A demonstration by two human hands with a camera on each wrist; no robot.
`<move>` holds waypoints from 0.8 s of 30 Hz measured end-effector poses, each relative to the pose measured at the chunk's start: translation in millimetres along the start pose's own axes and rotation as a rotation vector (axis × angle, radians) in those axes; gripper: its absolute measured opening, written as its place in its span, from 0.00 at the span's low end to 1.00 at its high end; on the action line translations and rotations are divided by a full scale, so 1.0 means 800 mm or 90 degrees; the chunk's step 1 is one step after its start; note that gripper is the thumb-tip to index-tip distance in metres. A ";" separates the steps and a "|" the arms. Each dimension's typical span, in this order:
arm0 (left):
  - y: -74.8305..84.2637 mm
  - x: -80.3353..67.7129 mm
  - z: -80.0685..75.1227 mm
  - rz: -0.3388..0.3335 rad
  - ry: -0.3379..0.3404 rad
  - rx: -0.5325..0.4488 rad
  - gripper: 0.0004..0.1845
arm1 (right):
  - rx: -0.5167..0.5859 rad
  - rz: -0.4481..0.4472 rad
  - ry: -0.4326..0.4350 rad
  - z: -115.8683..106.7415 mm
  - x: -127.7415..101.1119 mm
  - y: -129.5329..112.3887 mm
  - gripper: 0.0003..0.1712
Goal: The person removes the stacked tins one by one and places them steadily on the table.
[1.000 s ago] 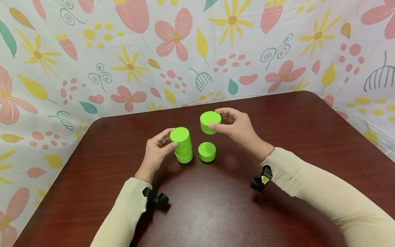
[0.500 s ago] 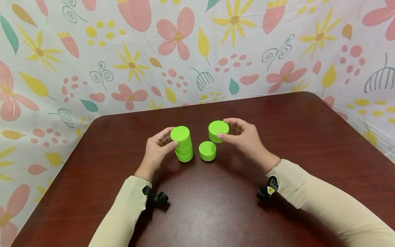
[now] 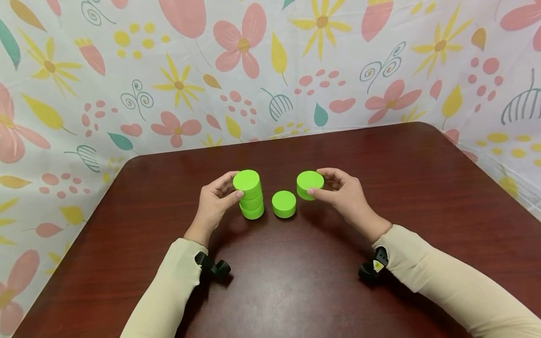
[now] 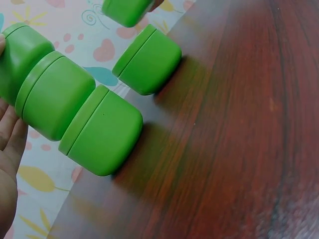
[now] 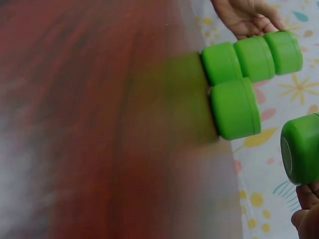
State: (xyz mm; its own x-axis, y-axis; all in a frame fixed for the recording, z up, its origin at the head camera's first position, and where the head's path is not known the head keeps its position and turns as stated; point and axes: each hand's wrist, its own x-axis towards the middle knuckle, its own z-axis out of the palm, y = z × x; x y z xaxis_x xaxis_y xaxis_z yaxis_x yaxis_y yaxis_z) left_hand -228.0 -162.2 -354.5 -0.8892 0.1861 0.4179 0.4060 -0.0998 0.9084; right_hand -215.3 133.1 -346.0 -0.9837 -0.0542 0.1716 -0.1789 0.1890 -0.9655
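Note:
Three lidded green jars stand in a stack, and my left hand (image 3: 214, 203) holds the top jar (image 3: 247, 183) between thumb and fingers. Beneath it are the middle jar (image 4: 59, 97) and the bottom jar (image 4: 105, 133), which rests on the table. My right hand (image 3: 347, 196) grips another green jar (image 3: 310, 184) with thumb and fingers, upright and raised off the wood. Between the stack and that raised jar, a single green jar (image 3: 284, 205) stands on the table, beside the stack. The right wrist view shows the held jar's underside (image 5: 287, 155).
The dark reddish-brown table (image 3: 279, 281) has rounded far corners. Behind it hangs a white cloth (image 3: 291, 108) with flowers and leaves. Each sleeve cuff bears a small black camera, one at the left wrist (image 3: 213, 267) and one at the right (image 3: 374, 267).
My right hand has moved right and toward me, carrying its jar lower and away from above the single jar. The left hand stays at the stack.

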 end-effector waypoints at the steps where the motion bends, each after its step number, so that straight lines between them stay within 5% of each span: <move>1: 0.000 0.000 0.000 0.000 -0.001 0.000 0.23 | 0.004 0.004 -0.001 -0.001 0.000 0.002 0.30; 24: -0.003 0.002 0.001 0.004 0.013 -0.001 0.24 | -0.030 0.027 -0.061 -0.007 0.005 0.036 0.29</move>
State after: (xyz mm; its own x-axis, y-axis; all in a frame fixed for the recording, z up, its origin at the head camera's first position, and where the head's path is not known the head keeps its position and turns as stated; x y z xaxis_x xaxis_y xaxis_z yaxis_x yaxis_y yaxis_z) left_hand -230.4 -160.9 -355.5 -0.8906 0.1657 0.4235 0.4115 -0.1028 0.9056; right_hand -224.5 143.5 -371.7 -0.9844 -0.1382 0.1087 -0.1397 0.2389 -0.9609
